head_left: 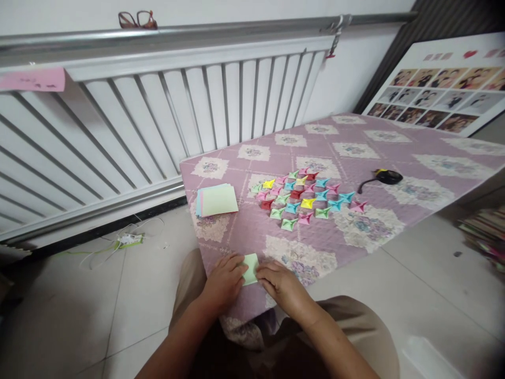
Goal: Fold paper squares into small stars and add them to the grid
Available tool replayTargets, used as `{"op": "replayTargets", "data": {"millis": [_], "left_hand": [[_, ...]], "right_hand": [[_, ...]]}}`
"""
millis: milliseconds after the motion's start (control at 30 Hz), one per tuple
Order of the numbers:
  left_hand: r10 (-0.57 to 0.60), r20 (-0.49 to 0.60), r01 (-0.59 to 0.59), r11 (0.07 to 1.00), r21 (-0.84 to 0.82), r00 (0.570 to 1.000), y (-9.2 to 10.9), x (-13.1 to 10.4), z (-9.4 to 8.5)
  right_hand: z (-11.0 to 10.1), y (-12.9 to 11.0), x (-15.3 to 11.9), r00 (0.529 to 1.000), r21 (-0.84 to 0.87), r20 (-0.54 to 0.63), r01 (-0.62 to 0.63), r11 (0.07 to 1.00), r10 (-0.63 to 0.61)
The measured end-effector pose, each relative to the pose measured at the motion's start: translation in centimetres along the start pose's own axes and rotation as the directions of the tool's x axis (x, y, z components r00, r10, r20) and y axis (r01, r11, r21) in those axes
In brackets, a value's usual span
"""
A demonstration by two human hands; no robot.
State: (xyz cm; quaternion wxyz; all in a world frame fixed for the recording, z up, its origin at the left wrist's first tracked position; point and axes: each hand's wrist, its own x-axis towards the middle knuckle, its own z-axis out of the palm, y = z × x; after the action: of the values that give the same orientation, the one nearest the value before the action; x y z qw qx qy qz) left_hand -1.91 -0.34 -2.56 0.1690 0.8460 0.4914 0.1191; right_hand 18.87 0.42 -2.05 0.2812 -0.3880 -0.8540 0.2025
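Note:
A light green folded paper [250, 269] lies on the cloth at the near corner of the table, between my two hands. My left hand [226, 275] presses its fingertips onto the paper's left side. At the right edge, my right hand [282, 284] pinches the paper between thumb and bent fingers. Farther back on the left sits a stack of square paper sheets [219, 200], pale green on top with blue and pink edges peeking out. Several small folded paper pieces [295, 195] in green, pink, red, yellow and blue stand in rows near the table's middle.
A purple floral tablecloth [252, 231] covers the table. Toward its right lies a black object with a cord-like tail [389, 177]. Behind runs a white radiator [213, 105], with glasses [138, 20] on the pipe above. A power strip [130, 240] with cables rests on the floor.

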Motion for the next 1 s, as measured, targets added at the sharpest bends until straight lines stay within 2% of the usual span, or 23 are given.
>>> {"op": "replayTargets", "data": {"millis": [300, 467, 667, 1000], "left_hand": [[-0.017, -0.025, 0.017, 1.0, -0.003, 1.0, 0.1, -0.1, 0.0], [-0.029, -0.023, 0.029, 0.999, 0.015, 0.999, 0.0, -0.1, 0.2], [-0.075, -0.025, 0.075, 0.997, -0.011, 0.997, 0.4, 0.1, 0.1], [-0.118, -0.062, 0.117, 0.993, -0.032, 0.991, 0.9, 0.3, 0.0]], "right_hand": [[0.7, 0.2, -0.5, 0.996, -0.178, -0.064, 0.045, 0.983, -0.057], [1.0, 0.3, -0.7, 0.995, -0.234, -0.041, 0.078, 0.969, -0.09], [0.9, 0.2, -0.8, 0.997, -0.239, -0.026, 0.07, 0.968, -0.078], [0.8, 0.2, -1.0, 0.991, -0.218, -0.037, 0.115, 0.969, -0.126]]}}
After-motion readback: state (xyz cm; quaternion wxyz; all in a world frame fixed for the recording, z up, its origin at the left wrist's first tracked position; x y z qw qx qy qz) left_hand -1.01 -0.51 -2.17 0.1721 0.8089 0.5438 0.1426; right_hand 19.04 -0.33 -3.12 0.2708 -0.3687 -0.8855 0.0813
